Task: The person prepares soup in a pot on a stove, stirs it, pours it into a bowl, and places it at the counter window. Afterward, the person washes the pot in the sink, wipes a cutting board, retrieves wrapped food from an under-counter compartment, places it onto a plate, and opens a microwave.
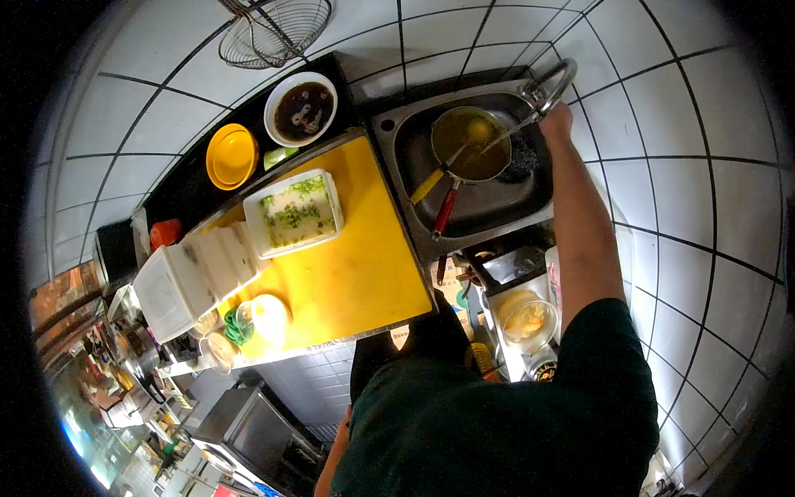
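Observation:
My right arm reaches up to the faucet [548,91]; my right hand [557,121] looks closed at its base, its fingers mostly hidden. A thin stream of water falls into a pot [497,157] of yellowish liquid in the sink [406,190]. Something round and yellow shows in the liquid. A red handle [445,211] extends from the pot, and a utensil with a yellow handle [426,187] leans across its rim. Low beside my body, only a small part of my left hand [344,427] shows, so its fingers cannot be made out.
Left of the sink is a yellow cutting board [373,273] bearing a white tray [334,201] with chopped greens and several lidded containers [195,273]. Behind it stand a bowl of dark liquid [302,112] and yellow bowls [232,156]. A wire strainer [277,33] hangs on the tiled wall.

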The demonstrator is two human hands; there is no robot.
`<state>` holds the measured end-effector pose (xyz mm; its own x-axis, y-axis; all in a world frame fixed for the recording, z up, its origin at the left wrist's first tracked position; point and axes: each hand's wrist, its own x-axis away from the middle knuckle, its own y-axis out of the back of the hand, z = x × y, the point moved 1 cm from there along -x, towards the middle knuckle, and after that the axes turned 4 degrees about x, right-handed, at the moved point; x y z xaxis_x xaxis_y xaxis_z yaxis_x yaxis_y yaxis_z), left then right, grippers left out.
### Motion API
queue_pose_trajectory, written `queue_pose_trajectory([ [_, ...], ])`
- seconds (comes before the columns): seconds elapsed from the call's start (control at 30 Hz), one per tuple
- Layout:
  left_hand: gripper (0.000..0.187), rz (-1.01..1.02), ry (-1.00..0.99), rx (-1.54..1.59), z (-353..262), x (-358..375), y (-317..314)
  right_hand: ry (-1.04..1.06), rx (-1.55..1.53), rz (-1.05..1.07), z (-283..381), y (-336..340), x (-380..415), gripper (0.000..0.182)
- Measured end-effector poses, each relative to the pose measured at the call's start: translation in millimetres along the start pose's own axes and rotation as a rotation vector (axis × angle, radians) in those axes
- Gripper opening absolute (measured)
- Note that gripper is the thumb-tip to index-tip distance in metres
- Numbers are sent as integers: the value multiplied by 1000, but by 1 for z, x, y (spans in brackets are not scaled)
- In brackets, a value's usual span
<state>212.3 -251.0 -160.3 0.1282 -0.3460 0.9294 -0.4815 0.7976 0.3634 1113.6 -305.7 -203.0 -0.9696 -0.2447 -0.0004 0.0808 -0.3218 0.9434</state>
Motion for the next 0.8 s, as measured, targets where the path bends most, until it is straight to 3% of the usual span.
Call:
queue_pose_trajectory([
  [0.17,42,4,2,8,2,1,-1,-29,50,11,-9,-8,-11,27],
  [0.37,43,5,6,14,7,0,-1,106,132,-11,-19,-15,-21,25],
  [0.8,44,11,5,8,19,0,1,60,33,5,-8,2,-13,28],
])
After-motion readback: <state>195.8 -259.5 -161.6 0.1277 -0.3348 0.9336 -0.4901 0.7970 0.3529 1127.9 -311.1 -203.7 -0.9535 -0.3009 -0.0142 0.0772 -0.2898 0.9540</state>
